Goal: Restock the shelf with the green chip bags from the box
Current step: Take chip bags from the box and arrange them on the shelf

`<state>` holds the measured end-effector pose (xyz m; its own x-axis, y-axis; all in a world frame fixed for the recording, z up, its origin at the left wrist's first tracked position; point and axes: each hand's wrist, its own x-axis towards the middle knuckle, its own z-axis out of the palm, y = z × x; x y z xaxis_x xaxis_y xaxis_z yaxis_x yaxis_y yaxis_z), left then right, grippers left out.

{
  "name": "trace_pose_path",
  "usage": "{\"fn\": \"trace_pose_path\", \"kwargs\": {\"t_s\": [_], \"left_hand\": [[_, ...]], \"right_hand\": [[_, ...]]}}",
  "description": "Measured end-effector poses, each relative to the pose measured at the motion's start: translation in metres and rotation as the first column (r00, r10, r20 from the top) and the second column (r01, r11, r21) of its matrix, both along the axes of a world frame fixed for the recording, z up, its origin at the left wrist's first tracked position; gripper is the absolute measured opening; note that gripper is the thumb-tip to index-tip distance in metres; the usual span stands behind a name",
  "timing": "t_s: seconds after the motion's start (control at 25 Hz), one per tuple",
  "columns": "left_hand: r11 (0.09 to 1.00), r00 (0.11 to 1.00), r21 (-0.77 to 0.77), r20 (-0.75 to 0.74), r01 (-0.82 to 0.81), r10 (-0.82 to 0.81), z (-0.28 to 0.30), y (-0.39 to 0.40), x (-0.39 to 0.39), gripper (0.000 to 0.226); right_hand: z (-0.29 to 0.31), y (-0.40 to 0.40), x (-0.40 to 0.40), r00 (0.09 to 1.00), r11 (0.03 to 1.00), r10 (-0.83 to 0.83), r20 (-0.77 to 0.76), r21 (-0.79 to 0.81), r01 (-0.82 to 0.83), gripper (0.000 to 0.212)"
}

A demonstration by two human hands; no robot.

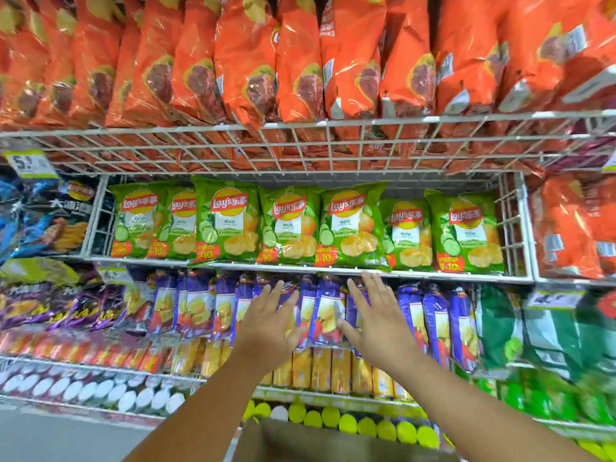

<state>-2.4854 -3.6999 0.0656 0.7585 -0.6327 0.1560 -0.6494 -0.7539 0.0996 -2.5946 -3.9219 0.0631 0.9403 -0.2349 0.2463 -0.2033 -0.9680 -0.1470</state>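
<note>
Several green chip bags [350, 228] stand upright in a row inside a white wire shelf basket [513, 228] at mid height. My left hand [270, 325] and my right hand [376, 321] are raised side by side just below that basket's front rail, fingers straight and spread, palms facing the shelf, holding nothing. They hover in front of the purple bags one level down. The brown cardboard box [300, 441] shows at the bottom edge between my forearms; its contents are hidden.
Orange chip bags [300, 61] fill the wire shelf above. Purple chip bags [433, 315] hang below the green row, with canister tubes [320, 368] and yellow lids [350, 421] lower down. Dark blue bags [43, 221] sit left, orange bags [573, 228] right.
</note>
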Motion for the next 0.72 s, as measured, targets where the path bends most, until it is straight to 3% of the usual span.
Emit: {"fn": "trace_pose_path", "kwargs": {"t_s": [0.16, 0.32, 0.4, 0.72], "left_hand": [[0.992, 0.990, -0.036, -0.059, 0.124, -0.126, -0.034, 0.007, -0.004, 0.071], [0.986, 0.975, 0.079, -0.177, 0.150, -0.134, -0.079, 0.012, -0.018, 0.088], [0.983, 0.962, 0.061, -0.221, 0.175, -0.157, -0.114, 0.016, -0.026, 0.090], [0.965, 0.914, 0.205, -0.398, 0.166, -0.073, -0.252, 0.031, -0.074, 0.070]], "right_hand": [[-0.025, 0.027, -0.023, 0.992, 0.998, -0.067, -0.111, 0.000, 0.068, 0.079], [-0.073, 0.050, -0.047, 0.968, 0.993, -0.109, -0.227, 0.023, 0.117, 0.077], [-0.102, 0.060, -0.061, 0.952, 0.987, -0.132, -0.276, 0.047, 0.151, 0.078], [-0.248, 0.070, -0.121, 0.818, 0.961, -0.107, -0.565, 0.153, 0.231, 0.081]]}}
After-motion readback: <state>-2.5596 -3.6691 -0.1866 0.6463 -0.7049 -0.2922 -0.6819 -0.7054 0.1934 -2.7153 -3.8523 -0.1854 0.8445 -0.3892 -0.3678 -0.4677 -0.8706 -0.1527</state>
